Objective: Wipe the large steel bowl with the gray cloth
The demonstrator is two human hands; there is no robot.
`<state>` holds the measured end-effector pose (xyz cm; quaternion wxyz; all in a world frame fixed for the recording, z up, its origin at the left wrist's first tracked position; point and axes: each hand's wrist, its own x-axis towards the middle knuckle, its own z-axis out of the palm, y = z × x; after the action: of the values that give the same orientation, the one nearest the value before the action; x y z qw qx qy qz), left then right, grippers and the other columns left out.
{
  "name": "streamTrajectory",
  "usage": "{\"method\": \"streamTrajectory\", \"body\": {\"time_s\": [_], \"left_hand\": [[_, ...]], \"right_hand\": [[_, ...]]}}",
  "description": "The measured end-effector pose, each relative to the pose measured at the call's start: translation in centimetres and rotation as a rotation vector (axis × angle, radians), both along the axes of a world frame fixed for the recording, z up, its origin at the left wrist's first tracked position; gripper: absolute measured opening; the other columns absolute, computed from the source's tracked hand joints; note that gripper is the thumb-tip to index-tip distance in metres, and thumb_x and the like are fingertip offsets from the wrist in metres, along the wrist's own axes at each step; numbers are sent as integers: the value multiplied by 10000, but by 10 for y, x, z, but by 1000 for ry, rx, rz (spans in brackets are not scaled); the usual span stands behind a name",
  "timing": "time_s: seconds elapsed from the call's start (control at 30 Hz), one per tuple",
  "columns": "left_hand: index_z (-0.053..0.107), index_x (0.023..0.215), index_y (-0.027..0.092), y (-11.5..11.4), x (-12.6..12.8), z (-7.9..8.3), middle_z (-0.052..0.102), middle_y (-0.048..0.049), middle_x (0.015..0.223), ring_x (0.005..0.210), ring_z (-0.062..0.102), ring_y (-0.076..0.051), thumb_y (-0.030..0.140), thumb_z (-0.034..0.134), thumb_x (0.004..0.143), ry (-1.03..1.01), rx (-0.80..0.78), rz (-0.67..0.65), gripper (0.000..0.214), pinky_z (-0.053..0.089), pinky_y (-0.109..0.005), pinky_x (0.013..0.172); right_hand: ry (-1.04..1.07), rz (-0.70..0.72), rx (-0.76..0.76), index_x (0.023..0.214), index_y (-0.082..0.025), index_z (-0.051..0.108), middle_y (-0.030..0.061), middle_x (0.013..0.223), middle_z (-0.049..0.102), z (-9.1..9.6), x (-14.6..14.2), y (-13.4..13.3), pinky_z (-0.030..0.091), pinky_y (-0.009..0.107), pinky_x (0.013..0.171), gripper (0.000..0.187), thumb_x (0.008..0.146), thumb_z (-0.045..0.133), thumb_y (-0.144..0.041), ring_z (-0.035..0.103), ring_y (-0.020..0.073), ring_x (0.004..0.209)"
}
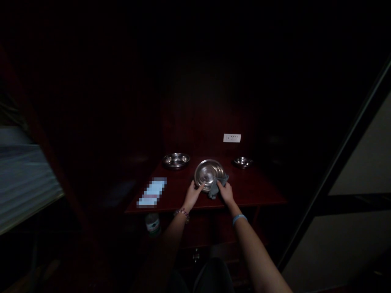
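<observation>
Between my hands a shiny metal bowl [208,171] is tilted toward me above the dark red desk top. My left hand [192,194] grips its lower left rim, the thumb lying over the inside. A grey cloth [214,189] is bunched in my right hand [225,192], pressed against the bowl's right rim. Behind to the left stands a wide metal bowl [176,160]. A smaller metal bowl [243,162] sits at the back right. The fingers beneath the bowl and cloth are hidden.
The red desk top [180,191] carries a blurred-out bright rectangle [152,193] at its left front. A white socket panel [232,138] is on the back wall. Below the desk's left edge stands a bottle [153,224]. Dark panels flank both sides.
</observation>
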<state>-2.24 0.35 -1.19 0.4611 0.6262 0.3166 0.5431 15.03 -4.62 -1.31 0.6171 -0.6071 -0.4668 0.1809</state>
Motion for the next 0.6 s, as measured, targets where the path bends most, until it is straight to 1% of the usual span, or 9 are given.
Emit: {"method": "streamTrajectory", "body": {"time_s": [0.1,0.3,0.47,0.6], "left_hand": [[549,1217,149,4,2,-6,654,-125,1263,1156,620,-225,415,732,740,49,4,-12,576,446,-385,1038],[476,1295,164,2,2,-8,618,-143,1314,1160,620,-223,393,716,762,86,21,-82,628,469,-397,1015],[431,1361,163,3,2,-9,555,-136,1396,1272,539,-212,332,673,803,107,108,-56,631,373,-369,1114],[416,1379,137,9,1,-13,536,-143,1406,1303,505,-218,277,620,822,124,127,-44,610,312,-379,1154]], "right_hand": [[-10,-17,0,903,-122,720,126,947,754,-1,0,1,530,317,804,432,806,574,-517,702,262,904],[7,-4,-8,952,-131,716,120,980,752,-3,0,4,530,319,830,419,803,603,-506,703,250,910],[9,31,-38,978,-143,721,119,986,752,-5,2,5,532,322,833,429,782,645,-517,704,250,924],[-25,41,-61,977,-153,722,109,974,755,-6,3,6,534,322,833,428,776,652,-524,707,245,916]]}}
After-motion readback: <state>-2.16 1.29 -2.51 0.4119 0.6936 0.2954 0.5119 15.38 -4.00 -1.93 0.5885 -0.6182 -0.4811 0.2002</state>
